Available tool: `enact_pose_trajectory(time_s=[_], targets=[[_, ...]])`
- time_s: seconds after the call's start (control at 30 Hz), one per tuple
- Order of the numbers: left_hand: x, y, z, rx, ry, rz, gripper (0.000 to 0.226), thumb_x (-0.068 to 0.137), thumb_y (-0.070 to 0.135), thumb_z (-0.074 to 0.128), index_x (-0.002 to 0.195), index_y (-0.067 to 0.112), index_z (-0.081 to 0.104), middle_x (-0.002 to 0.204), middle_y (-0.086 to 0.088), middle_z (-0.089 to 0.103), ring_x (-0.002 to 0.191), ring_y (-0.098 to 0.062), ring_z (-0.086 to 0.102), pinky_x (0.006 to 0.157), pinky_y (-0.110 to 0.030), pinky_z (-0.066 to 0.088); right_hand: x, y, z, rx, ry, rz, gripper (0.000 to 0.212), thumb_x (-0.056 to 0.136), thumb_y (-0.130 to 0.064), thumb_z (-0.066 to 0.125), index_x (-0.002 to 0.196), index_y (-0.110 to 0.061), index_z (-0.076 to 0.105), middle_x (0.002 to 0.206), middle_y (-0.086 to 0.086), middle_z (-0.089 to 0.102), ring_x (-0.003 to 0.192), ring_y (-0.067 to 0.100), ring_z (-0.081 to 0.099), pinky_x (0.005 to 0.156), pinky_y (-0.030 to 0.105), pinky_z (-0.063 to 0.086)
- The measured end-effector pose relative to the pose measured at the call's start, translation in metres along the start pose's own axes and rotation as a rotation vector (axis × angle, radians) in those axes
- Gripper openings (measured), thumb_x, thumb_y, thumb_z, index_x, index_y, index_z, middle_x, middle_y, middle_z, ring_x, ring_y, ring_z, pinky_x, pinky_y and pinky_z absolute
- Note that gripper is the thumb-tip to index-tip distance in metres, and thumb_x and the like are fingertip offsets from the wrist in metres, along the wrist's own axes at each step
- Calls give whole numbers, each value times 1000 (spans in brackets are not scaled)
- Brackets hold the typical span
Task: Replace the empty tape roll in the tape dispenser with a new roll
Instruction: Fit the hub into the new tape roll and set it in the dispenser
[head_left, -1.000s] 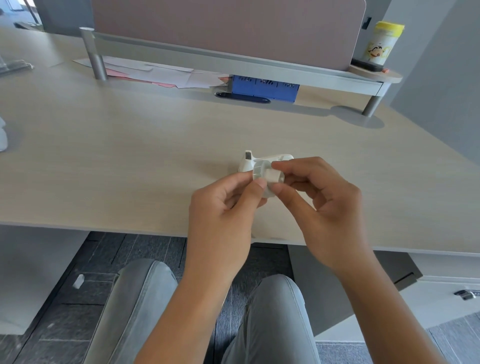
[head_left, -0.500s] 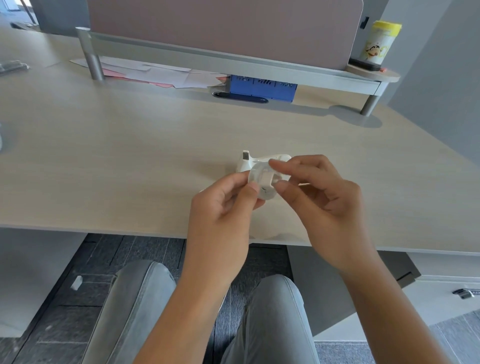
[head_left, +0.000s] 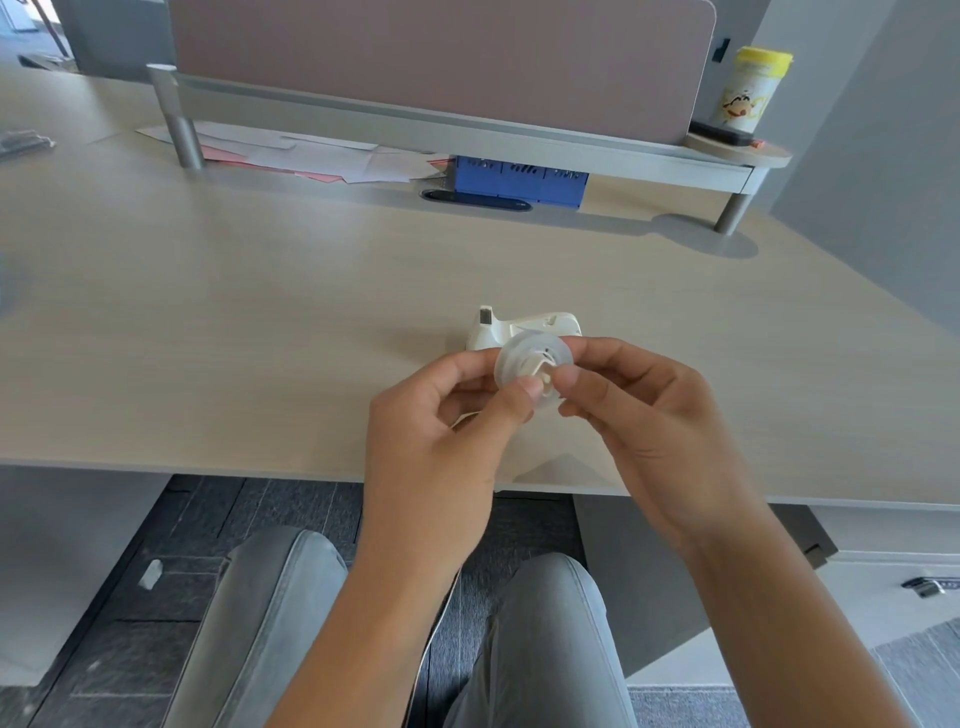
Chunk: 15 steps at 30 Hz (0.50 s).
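From the head view, both hands meet just above the near edge of the table (head_left: 260, 322), a little right of its middle. The left hand (head_left: 441, 441) and the right hand (head_left: 660, 431) pinch a clear tape roll (head_left: 530, 364) between thumbs and fingertips, each gripping one side, with its open face turned toward the camera. A small white hub piece sits in the roll's centre; whether it is fully seated cannot be told. Just behind the roll, touching the table, stands the white tape dispenser (head_left: 524, 325), its cutter end pointing left. Along the far edge runs a raised shelf (head_left: 467, 130) with a divider panel above it; papers (head_left: 311, 156) and a blue box (head_left: 519, 179) lie under the shelf. At the far right corner, a yellow-capped canister (head_left: 748, 91) stands on the shelf end.
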<state>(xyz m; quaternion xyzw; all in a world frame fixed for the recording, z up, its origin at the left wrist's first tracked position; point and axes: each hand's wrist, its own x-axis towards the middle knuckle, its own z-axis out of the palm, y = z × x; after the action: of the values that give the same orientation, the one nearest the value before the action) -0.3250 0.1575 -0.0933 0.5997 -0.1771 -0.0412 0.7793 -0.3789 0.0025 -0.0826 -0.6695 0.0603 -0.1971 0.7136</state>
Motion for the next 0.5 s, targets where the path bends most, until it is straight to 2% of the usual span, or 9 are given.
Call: enact_pose_trajectory(time_s=[0.17, 0.3, 0.43, 0.5], targets=[[0, 1, -2, -5, -5, 5, 15, 78, 25, 82, 93, 22, 84, 84, -6, 84, 86, -30, 80, 92, -56, 60, -1, 0, 3, -12, 26, -70, 26, 79, -20, 80, 101, -7, 79, 96, 6, 83, 91, 15, 75, 89, 26, 58], [1, 1, -2, -10, 3, -4, 14, 78, 22, 83, 92, 21, 85, 84, -6, 84, 84, -25, 81, 92, -55, 61, -3, 3, 6, 8, 33, -105, 25, 78, -19, 78, 100, -6, 77, 92, 1, 82, 85, 8, 74, 80, 19, 56], [1, -1, -2, -34, 19, -35, 15, 81, 14, 84, 95, 17, 85, 84, -7, 84, 80, -18, 81, 92, -55, 62, -2, 8, 7, 26, 42, -117, 26, 78, -22, 81, 99, -8, 79, 97, 9, 82, 93, 19, 75, 89, 28, 56], [2, -1, -2, -46, 23, -44, 14, 83, 9, 83, 96, 15, 85, 84, -8, 84, 80, -18, 81, 91, -55, 62, -1, 10, 7, 25, 48, -123, 25, 78, -22, 81, 98, -9, 79, 96, 8, 82, 92, 18, 75, 88, 29, 56]])
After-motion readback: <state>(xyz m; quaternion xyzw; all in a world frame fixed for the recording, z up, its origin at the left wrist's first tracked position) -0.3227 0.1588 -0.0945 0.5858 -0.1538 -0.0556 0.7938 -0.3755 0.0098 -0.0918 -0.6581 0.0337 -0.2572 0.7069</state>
